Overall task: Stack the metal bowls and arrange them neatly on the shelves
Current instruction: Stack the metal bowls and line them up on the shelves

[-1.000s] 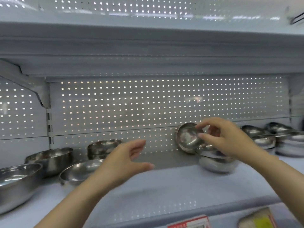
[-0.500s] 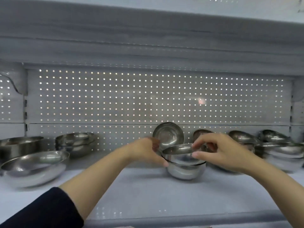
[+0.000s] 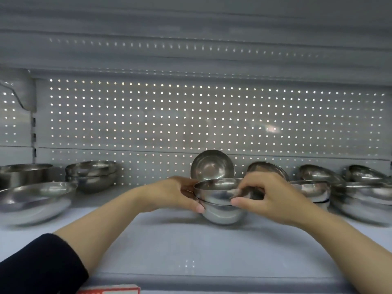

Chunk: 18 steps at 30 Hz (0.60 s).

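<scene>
On the shelf (image 3: 191, 247) centre, our left hand (image 3: 180, 195) and right hand (image 3: 265, 196) grip the small bowl stack (image 3: 220, 198), nesting step; next, stack the tilted bowl (image 3: 212, 165) at 12 o'clock.

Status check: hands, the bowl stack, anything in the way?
Left hand and right hand grip the small bowl stack on the shelf. Tilted bowl leans right behind. Front clear.

The left hand (image 3: 180, 194) hides its fingers behind the stacked bowls (image 3: 220, 200). At nine o'clock, a large bowl (image 3: 36, 200) is cut by the edge. At three o'clock, the bowl piles (image 3: 364, 194) blur together, their count unclear. A red label (image 3: 110, 290) is cropped at six o'clock.
</scene>
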Motion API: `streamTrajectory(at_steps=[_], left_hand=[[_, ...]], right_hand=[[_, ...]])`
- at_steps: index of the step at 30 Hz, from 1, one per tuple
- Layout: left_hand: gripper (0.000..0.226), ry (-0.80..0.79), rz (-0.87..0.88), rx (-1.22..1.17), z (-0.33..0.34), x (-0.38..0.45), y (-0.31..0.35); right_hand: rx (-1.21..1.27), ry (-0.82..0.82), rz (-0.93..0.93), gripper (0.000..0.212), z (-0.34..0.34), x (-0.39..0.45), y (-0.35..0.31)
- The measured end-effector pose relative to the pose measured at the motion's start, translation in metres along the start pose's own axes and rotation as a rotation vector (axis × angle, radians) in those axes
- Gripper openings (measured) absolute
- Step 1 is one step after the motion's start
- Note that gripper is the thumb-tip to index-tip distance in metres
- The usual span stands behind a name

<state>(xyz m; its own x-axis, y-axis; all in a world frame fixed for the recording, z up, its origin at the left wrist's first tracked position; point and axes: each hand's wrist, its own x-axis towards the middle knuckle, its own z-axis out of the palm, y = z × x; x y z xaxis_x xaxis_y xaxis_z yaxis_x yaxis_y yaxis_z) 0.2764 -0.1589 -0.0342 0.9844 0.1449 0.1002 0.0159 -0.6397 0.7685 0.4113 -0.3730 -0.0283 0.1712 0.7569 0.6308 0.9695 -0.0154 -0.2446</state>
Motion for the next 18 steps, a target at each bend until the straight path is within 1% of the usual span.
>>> streamTrajectory(at_steps=[4, 8, 12, 18], left_hand=[[0.058, -0.004, -0.019, -0.017, 0.0008, 0.0004, -0.0009], [0.051, -0.004, -0.032, -0.014, 0.0031, 0.0005, -0.0031], [0.046, 0.003, -0.021, -0.023, 0.0046, 0.0012, -0.0059], [0.050, 0.013, -0.007, -0.053, 0.0048, 0.0030, -0.0091]], right_hand=[[-0.011, 0.008, -0.017, 0.013, 0.0016, -0.0009, 0.0000], [0.020, 0.020, -0.010, 0.014, 0.0022, -0.0019, -0.0011], [0.034, 0.035, 0.007, 0.021, 0.0044, -0.0024, -0.0011], [0.058, 0.065, 0.021, 0.021, 0.0073, -0.0029, 0.0000]])
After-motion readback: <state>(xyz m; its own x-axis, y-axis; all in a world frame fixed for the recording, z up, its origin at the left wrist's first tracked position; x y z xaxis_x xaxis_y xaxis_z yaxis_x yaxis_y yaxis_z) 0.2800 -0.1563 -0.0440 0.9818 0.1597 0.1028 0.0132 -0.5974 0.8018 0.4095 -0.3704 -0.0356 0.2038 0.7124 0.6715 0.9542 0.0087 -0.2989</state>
